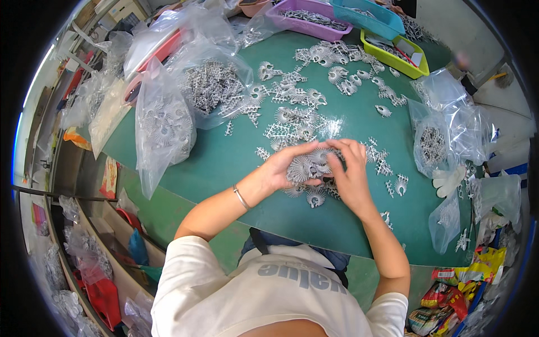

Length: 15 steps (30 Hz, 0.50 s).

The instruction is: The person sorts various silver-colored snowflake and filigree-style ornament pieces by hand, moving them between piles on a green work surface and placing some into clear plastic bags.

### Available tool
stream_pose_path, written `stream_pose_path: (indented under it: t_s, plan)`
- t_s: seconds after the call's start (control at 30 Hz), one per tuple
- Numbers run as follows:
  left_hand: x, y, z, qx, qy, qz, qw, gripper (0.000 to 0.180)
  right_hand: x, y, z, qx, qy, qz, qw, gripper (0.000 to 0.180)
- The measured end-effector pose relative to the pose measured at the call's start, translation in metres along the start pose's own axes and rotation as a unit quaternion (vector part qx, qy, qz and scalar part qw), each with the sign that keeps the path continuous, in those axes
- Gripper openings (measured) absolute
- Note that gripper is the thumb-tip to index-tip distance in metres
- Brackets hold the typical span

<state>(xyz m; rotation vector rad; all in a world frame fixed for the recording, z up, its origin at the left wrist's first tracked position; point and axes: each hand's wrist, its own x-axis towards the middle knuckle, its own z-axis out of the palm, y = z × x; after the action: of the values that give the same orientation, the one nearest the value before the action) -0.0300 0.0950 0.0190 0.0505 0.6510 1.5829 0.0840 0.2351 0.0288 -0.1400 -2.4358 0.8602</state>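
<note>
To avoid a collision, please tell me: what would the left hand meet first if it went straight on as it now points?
Beyond the grey spiky pieces it holds, the left hand would probably meet the right hand first, though depth there is unclear.

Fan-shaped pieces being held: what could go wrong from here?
The fan-shaped pieces might slip from the left grip and mix with the loose pieces on the green table. Their thin, closely spaced spokes could snag on one another or bend.
</note>
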Motion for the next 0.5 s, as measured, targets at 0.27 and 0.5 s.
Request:
stream_pose_path:
  t_s: [0.27, 0.5]
  plan:
    - [-0.011, -0.018, -0.013, -0.168, -0.045, 0.102, 0.979, 0.036, -0.014, 0.035, 0.018, -0.095, -0.077, -0.047, 0.991, 0.031]
    - [-0.035, 0.011, -0.014, 0.102, 0.093, 0.199, 0.970, 0.028, 0.002, 0.040, 0.006, -0.025, -0.024, -0.073, 0.997, 0.010]
